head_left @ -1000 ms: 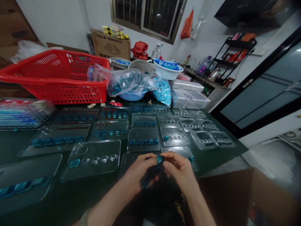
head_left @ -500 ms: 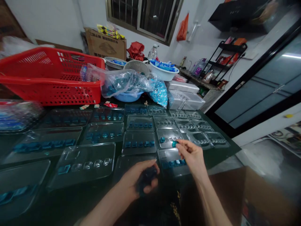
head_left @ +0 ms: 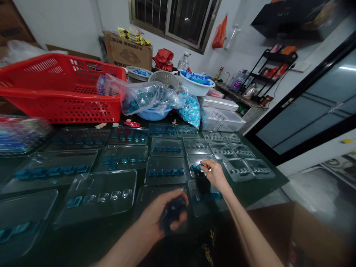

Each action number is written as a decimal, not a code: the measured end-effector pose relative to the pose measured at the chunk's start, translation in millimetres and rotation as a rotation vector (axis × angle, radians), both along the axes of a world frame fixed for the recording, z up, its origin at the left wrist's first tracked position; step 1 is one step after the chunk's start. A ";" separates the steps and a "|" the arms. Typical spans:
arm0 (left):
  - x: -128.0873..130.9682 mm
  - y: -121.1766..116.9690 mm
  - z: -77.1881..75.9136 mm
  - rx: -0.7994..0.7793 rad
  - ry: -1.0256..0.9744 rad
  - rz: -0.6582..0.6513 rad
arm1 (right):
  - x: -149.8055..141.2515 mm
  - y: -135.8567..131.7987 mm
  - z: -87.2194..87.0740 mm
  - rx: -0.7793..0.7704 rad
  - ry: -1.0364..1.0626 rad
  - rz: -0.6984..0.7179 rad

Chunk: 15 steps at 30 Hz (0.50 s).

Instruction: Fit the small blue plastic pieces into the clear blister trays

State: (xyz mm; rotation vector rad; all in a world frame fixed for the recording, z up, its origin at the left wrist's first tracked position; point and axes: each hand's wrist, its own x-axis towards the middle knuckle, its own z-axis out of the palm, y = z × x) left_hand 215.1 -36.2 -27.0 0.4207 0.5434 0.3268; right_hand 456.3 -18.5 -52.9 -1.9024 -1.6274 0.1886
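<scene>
My right hand (head_left: 213, 171) pinches a small teal piece (head_left: 199, 166) at the row of wells in a clear plastic tray (head_left: 190, 158). Beside it, another teal piece (head_left: 193, 168) sits in the leftmost well. My left hand (head_left: 167, 211) is curled palm-up around a handful of dark blue pieces (head_left: 174, 212), too shadowed to make out singly. Below my right hand, a clear tray (head_left: 194, 209) carries a row of teal pieces. Just left, another tray (head_left: 164, 159) has its row filled with teal pieces, while a larger tray (head_left: 97, 213) holds one at its left end.
Several more clear trays cover the dark green table (head_left: 116, 237). Behind them stand a red basket (head_left: 91, 109), a bagged heap of teal pieces (head_left: 151, 96) in a blue basin, a turquoise bag (head_left: 190, 111) and stacked clear boxes (head_left: 222, 118). A cardboard box (head_left: 272, 230) lies at lower right.
My right hand has moved left and slightly up with the teal piece, bringing it to the tray's wells. My left hand keeps its hold, almost unmoved.
</scene>
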 end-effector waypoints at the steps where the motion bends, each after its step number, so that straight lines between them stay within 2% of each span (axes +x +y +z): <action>1: 0.2 0.2 -0.6 0.007 -0.001 0.001 | -1.5 -0.4 2.5 -0.012 -0.031 -0.008; 8: 0.8 1.7 -4.1 0.014 0.038 0.003 | -8.6 1.5 11.4 -0.090 -0.207 -0.035; 15: 1.4 2.7 -2.5 -0.031 -0.008 0.049 | -9.7 5.9 1.7 -0.147 -0.318 0.029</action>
